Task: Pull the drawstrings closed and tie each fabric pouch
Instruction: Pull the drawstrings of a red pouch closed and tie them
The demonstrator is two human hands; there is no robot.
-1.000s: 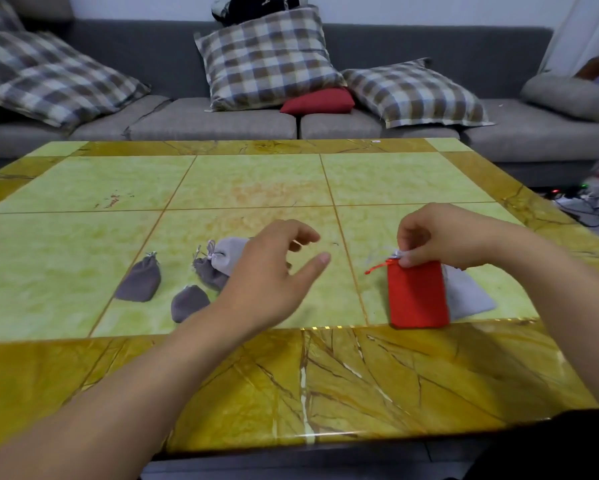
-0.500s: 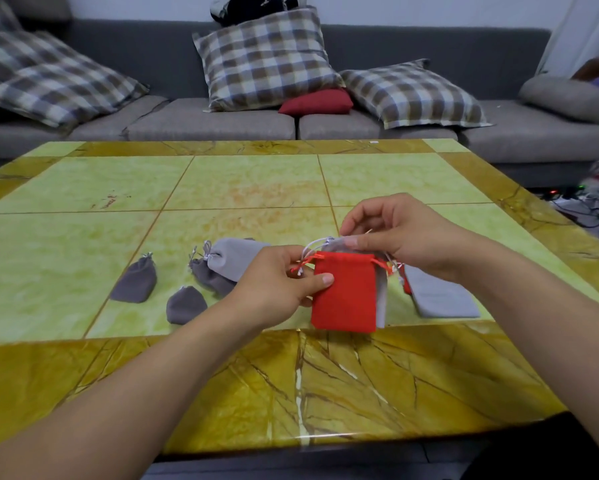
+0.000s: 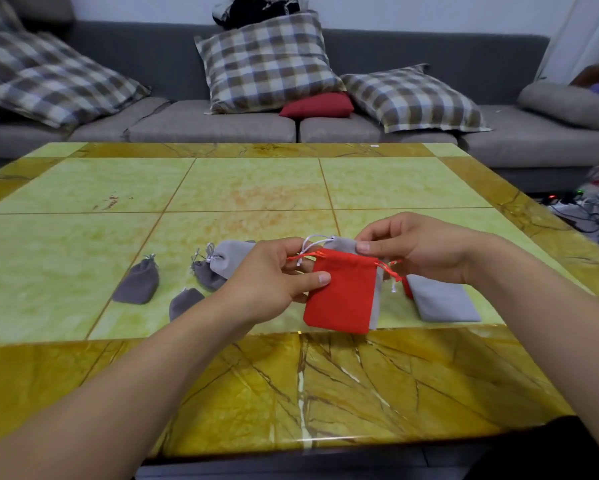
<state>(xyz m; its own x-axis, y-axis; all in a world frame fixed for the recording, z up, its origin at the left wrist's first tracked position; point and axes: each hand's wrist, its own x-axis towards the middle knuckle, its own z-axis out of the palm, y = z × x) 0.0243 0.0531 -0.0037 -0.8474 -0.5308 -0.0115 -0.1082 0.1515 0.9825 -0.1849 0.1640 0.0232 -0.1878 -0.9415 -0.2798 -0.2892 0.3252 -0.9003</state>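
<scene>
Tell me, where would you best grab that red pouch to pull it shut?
Probably by its drawstrings, not the cloth. The red pouch hangs flat with its mouth up, and red cord ends stick out at both top corners. So come in from each side: the left hand takes the left cord, the right hand the right cord, pulling apart. Mind the grey pouch behind it.

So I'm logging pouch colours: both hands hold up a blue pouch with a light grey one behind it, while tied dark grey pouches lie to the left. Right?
Not quite: the head view shows the pouch in front is red, not blue. The left hand and right hand do hold it with the light grey pouch behind, and the dark grey pouches lie left.
</scene>
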